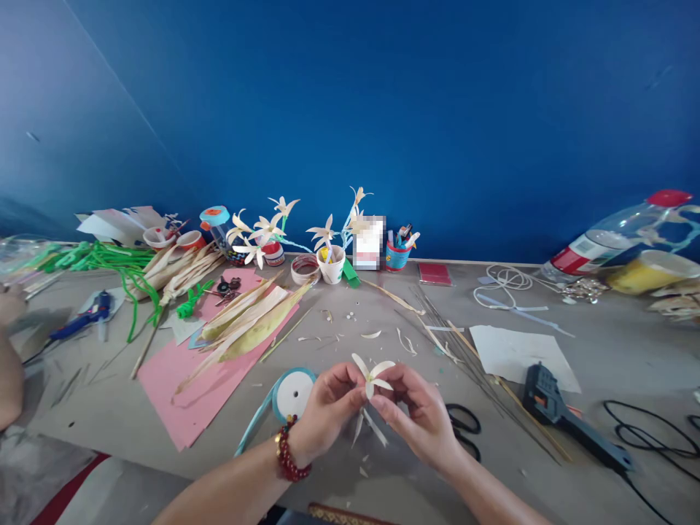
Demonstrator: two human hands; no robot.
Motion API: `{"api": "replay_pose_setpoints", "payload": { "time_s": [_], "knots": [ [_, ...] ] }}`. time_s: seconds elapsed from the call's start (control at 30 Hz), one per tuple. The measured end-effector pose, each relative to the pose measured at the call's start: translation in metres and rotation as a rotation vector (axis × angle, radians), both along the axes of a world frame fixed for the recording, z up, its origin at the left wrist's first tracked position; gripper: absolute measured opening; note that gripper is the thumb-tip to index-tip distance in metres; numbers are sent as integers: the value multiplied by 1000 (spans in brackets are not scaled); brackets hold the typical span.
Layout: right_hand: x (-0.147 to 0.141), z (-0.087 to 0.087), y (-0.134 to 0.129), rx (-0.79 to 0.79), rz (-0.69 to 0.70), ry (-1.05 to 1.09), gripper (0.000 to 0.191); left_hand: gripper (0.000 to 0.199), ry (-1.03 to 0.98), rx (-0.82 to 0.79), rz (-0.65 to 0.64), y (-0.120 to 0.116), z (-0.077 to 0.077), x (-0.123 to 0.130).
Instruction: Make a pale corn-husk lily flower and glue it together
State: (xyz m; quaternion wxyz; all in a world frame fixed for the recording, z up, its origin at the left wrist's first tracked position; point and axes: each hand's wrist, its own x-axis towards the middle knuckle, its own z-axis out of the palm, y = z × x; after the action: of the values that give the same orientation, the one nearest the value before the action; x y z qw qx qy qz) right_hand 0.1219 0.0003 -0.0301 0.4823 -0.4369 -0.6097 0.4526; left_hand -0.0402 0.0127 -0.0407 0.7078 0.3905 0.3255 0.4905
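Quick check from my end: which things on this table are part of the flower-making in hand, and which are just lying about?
In use:
left hand and right hand, both pinching the small cream flower
loose petal strips under the hands

Lying about:
ribbon spool
scissors
dark glue gun
blue glue gun
pink paper
green pipe cleaners

Head view, forward-down over nearby table (383, 292)

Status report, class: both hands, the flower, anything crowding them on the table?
Left hand and right hand pinch small cream flower above table. Ribbon roll by left wrist; scissors, glue gun right.
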Motion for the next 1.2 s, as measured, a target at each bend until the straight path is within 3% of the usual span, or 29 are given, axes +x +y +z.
{"api": "replay_pose_setpoints", "payload": {
  "time_s": [0.17, 0.4, 0.6, 0.9, 1.07, 1.2],
  "knots": [
    [-3, 3, -1, -11, -31, -42, 19, 30, -27, -81, 11, 2, -3, 3],
    [-6, 9, 0, -21, -78, -105, 17, 28, 115, 41, 49, -2, -5, 0],
    [-4, 4, -1, 0, -63, -145, 12, 23, 220, 138, 72, -5, -4, -2],
    [-5, 0, -3, 4, -30, -83, 15, 21, -48, -111, 103, 2, -1, 3],
    [-6, -2, -1, 63, -61, -102, 9, 20, -103, -122, 84, 3, 4, 3],
    [-7, -3, 0, 69, 9, -110, 6, 17, -133, -118, 62, 3, 5, 3]
  ]
}}
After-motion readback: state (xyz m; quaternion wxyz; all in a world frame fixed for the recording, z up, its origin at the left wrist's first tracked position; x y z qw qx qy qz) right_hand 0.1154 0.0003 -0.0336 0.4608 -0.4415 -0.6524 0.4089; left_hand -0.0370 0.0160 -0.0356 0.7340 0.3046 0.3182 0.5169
